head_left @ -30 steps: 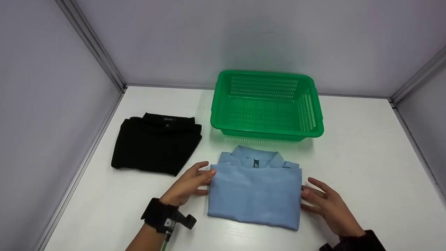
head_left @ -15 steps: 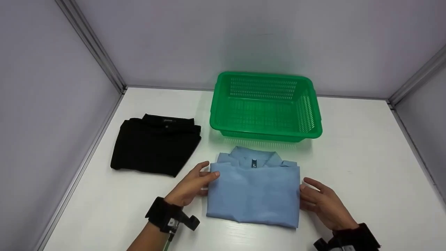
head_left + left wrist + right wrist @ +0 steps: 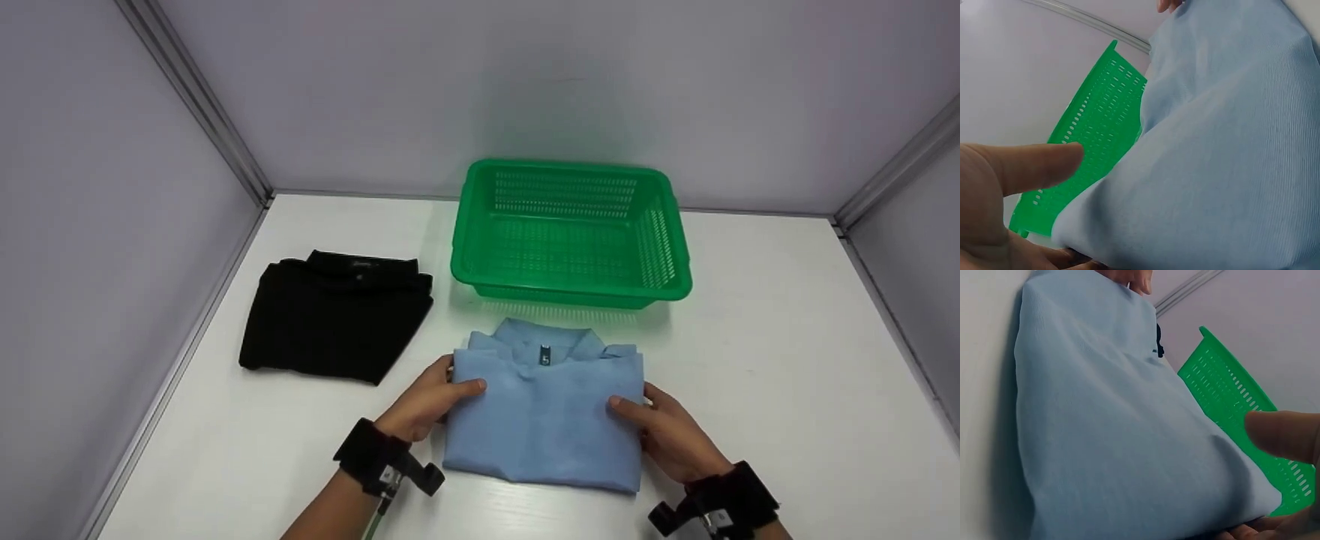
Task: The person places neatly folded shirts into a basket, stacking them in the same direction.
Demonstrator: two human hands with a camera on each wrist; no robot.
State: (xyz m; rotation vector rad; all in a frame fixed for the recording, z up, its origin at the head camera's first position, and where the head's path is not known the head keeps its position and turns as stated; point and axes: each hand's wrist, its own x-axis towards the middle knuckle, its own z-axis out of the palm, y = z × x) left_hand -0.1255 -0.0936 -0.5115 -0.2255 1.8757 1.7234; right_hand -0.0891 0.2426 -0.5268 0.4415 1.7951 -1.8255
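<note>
A folded light-blue shirt [image 3: 547, 427] lies on the white table, its collar and dark neck label [image 3: 545, 355] facing away from me. My left hand [image 3: 424, 401] is at its left edge, thumb over the cloth and fingers partly hidden beneath. In the left wrist view that thumb [image 3: 1044, 166] is straight and apart from the fabric. At the opposite edge is my right hand [image 3: 675, 431], placed likewise. The right wrist view shows its thumb [image 3: 1283, 433] off the cloth, with fingertips [image 3: 1241, 532] under the edge.
Just behind the shirt stands an empty green plastic basket [image 3: 570, 291] with perforated walls. A folded black garment [image 3: 337, 322] lies to the left on the table [image 3: 765, 337]. Pale panels [image 3: 570, 82] enclose the back and sides.
Both hands have come inward. Their thumbs now extend over the shirt's left and right edges, and the right fingers have gone partly under the cloth. The shirt has hardly moved.
</note>
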